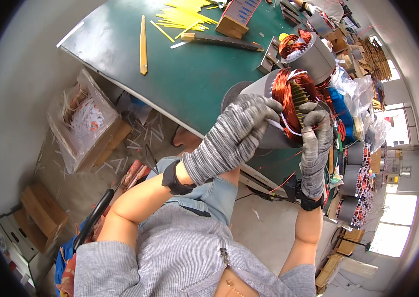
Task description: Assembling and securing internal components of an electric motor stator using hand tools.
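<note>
A motor stator (264, 85) lies on its side at the table's edge, its grey cylindrical shell open toward the right. Copper-red windings (282, 89) bulge from that end, with yellowish strips between the coils. Striped grey gloves cover both hands. My left hand (239, 131) is closed in a pinch at the front of the windings, beside a white cord (288, 126). My right hand (316, 143) has its fingers bent together at the opposite side of the coil end. What either hand pinches is too small or hidden to make out. Thin red wires hang below.
On the green table (189, 69) lie yellow strips (182, 15), a wooden wedge-shaped stick (143, 47), a dark stick (224, 42) and a box (236, 20). A second stator (313, 59) stands behind. A lined scrap box (83, 121) sits on the floor at left; several stators (353, 180) stand at right.
</note>
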Demonstrator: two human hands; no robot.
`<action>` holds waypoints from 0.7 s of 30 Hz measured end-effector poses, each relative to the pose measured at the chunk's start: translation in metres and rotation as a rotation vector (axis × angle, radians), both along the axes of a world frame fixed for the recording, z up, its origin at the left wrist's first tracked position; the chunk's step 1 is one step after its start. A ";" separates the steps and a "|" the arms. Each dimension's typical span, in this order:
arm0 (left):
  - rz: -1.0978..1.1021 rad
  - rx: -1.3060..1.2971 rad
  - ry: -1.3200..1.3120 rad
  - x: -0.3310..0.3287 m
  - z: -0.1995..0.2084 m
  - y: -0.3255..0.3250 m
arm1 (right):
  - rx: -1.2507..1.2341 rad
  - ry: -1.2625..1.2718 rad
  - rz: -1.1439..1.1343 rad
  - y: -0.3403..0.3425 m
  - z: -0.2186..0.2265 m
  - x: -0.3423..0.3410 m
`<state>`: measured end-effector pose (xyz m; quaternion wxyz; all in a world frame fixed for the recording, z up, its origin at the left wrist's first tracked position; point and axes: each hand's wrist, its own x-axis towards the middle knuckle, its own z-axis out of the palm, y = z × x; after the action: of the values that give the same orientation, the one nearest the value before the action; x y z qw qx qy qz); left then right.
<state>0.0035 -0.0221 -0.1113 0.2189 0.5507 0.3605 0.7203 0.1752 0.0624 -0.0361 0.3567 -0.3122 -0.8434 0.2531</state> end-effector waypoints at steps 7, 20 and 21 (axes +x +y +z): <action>-0.055 0.063 0.310 0.016 -0.005 -0.025 | 0.085 -0.064 -0.016 -0.003 0.001 -0.002; -0.536 -0.506 -0.881 -0.018 0.005 -0.033 | 0.253 -0.202 0.083 0.001 -0.007 0.010; -0.460 -0.599 -0.805 -0.018 0.008 -0.032 | 0.312 -0.226 0.072 0.001 -0.010 0.012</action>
<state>-0.0149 -0.0538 -0.1035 0.6384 0.2100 0.3078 0.6735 0.1872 0.0636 -0.0457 0.2945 -0.2495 -0.9176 0.0954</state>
